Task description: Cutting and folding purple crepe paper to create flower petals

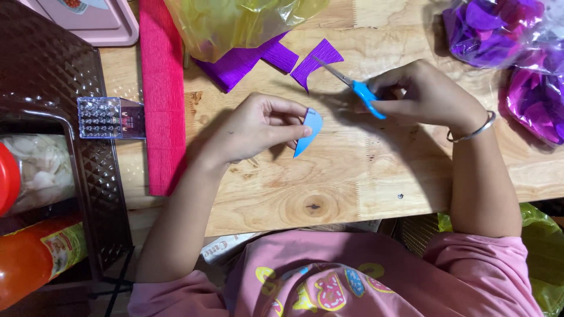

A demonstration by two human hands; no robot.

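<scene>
Paper cutting on a wooden surface [352, 176], purple scraps [317, 61] and a pink crepe roll [161, 94] around.
Left hand [252, 126] pinches a blue paper piece [309, 130], tip pointing down-left; right hand [420, 94] grips blue-handled scissors [352, 85], blades aimed up-left.

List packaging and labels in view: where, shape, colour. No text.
Yellow plastic bag: top centre, crumpled, translucent.
Clear bags: top right, holding purple pieces.
Orange bottle: bottom left, lying down, green-yellow label.
Red-lidded jar: left edge, clear, white contents.
Printed paper: under table edge, white.
</scene>
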